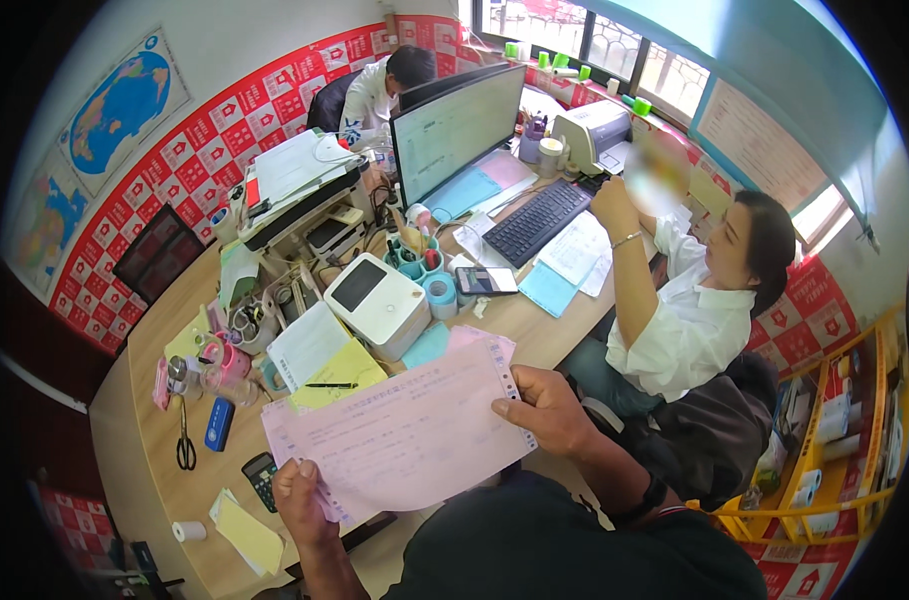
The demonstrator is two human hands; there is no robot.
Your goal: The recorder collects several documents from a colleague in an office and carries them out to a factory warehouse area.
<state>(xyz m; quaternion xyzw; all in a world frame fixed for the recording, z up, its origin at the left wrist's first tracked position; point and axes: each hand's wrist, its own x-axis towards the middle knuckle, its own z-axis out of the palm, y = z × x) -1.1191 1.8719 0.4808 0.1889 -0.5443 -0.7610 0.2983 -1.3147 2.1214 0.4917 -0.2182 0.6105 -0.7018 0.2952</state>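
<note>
- I've got a pink form sheet [399, 430] w/ perforated edges held up over the desk edge, between both hands, tilted toward me.
- My left hand [299, 500] pinches its lower left corner, thumb on top; a pen seems tucked in that grip, can't tell for sure.
- My right hand [544, 410] clamps the right edge, thumb on the front, fingers behind.
- Just behind the sheet: yellow paper [339, 380] w/ a black pen [331, 385] on it, then a white label printer [379, 300].
- Left of it on the wooden desk [164, 460]: calculator [260, 478], scissors [185, 440], yellow notes [246, 535].
- Farther back: monitor [454, 130], keyboard [536, 222].
- At right, a seated person in a white shirt [689, 330] w/ one arm raised.
</note>
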